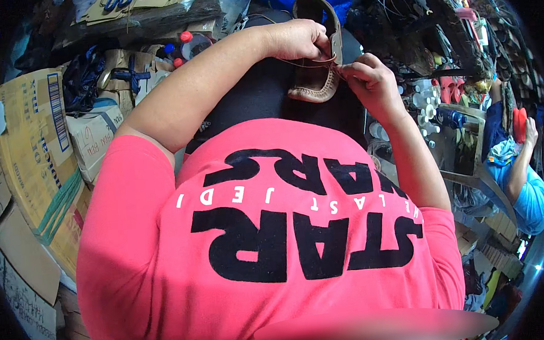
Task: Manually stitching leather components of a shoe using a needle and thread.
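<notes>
A brown leather shoe (pixel 313 94) with stitching along its edge rests across my dark-clothed lap, its opening facing up. My left hand (pixel 301 39) is closed at the shoe's inner side, its fingertips partly hidden in the opening. A thin cord (pixel 290 62) runs from near that hand across the shoe. On the other side, my right hand (pixel 372 80) is closed in a pinch at the shoe's stitched edge. What its fingertips hold is too small to make out.
Cardboard boxes (pixel 33 130) stand at the left, with plastic-wrapped brown sheets (pixel 153 19) at the far left. Capped bottles (pixel 195 46) are near my left forearm. A blue plastic bag (pixel 337 0) lies ahead. At the right are clear bottles (pixel 425 100) and another person in blue (pixel 531 202).
</notes>
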Motion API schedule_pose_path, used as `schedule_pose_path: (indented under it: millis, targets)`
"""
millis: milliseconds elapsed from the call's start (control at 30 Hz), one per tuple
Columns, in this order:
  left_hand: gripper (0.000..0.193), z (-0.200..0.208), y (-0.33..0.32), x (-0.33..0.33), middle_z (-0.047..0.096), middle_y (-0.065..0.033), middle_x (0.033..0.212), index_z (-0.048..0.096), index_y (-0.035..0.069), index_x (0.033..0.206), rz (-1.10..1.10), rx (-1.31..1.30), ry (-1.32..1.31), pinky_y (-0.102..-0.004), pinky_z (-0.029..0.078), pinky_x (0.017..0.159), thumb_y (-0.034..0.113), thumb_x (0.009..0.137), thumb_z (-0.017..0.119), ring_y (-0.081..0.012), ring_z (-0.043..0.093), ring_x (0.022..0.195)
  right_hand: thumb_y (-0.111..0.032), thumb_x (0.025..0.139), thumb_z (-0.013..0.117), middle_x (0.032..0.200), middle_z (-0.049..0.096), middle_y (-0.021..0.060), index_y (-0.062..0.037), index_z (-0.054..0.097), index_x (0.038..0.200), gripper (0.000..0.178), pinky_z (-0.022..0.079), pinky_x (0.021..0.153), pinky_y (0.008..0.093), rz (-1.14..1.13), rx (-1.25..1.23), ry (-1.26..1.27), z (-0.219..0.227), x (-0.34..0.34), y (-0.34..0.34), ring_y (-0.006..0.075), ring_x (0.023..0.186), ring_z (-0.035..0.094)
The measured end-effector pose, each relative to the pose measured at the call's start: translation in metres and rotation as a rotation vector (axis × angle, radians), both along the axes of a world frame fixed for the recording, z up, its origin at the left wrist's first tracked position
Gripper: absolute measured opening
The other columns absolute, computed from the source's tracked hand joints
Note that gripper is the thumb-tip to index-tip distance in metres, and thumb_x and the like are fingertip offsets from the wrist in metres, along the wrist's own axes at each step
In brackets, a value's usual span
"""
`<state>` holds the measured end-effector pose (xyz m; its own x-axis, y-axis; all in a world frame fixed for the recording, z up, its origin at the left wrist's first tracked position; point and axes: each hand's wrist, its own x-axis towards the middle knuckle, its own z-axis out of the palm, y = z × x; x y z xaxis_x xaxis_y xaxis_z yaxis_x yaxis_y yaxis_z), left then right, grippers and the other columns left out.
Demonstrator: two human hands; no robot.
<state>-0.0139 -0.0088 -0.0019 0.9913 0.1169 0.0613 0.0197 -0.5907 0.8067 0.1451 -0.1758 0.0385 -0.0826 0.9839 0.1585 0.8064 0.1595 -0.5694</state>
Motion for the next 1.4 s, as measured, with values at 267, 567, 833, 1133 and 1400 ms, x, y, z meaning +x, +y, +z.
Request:
schedule_pose_path:
  millis: [267, 567, 833, 1133, 1400]
  targets:
    - [0.017, 0.016, -0.007, 0.007, 0.055, -0.0113, 0.083, 0.065, 0.003, 0.084, 0.041, 0.146, 0.166, -0.0319, 0.045, 0.074, 0.003, 0.068, 0.066, -0.0235, 0.057, 0.082, -0.008, 0.075, 0.053, 0.09, 0.058, 0.0114, -0.0091, 0.066, 0.081, 0.014, 0.047, 0.074, 0.0395, 0.231, -0.043, -0.724, 0.036, -0.028, 0.019, 0.0283, 0.082, 0.06]
    - [0.023, 0.006, 0.006, 0.015, 0.057, -0.0091, 0.085, 0.066, 0.004, 0.086, 0.092, 0.005, 0.1, -0.0307, 0.046, 0.075, 0.001, 0.063, 0.067, -0.025, 0.059, 0.083, -0.006, 0.079, 0.052, 0.088, 0.059, 0.0151, -0.009, 0.067, 0.088, 0.018, 0.048, 0.074, 0.0412, 0.18, -0.146, -0.63, 0.039, -0.021, 0.02, 0.0322, 0.081, 0.061]
    - [0.03, 0.009, -0.019, -0.014, 0.059, -0.009, 0.097, 0.064, 0.006, 0.097, 0.436, 0.374, -0.219, -0.0308, 0.046, 0.081, 0.006, 0.067, 0.068, -0.0252, 0.059, 0.092, -0.01, 0.079, 0.065, 0.08, 0.06, 0.011, -0.0077, 0.068, 0.092, 0.014, 0.048, 0.067, 0.0315, -0.061, -0.085, 0.149, -0.006, -0.004, 0.011, 0.0213, 0.073, 0.06]
    - [0.04, 0.043, -0.05, -0.114, 0.061, -0.0082, 0.085, 0.059, 0.007, 0.114, 0.446, 0.032, -0.043, -0.031, 0.047, 0.076, 0.008, 0.074, 0.065, -0.019, 0.06, 0.081, -0.026, 0.092, 0.054, 0.066, 0.042, -0.0058, -0.0058, 0.062, 0.106, 0.026, 0.04, 0.068, 0.0255, -0.115, -0.115, 1.492, 0.001, 0.058, -0.037, 0.0041, 0.06, 0.04]
    - [0.038, 0.042, -0.037, -0.102, 0.063, -0.0095, 0.101, 0.057, 0.004, 0.117, 0.511, -0.187, 0.061, -0.0258, 0.044, 0.085, 0.009, 0.08, 0.062, -0.0143, 0.058, 0.094, -0.019, 0.089, 0.058, 0.1, 0.062, -0.0023, -0.0058, 0.059, 0.119, 0.033, 0.039, 0.085, 0.0234, -0.373, -0.344, 0.735, -0.007, 0.114, -0.05, 0.0084, 0.09, 0.053]
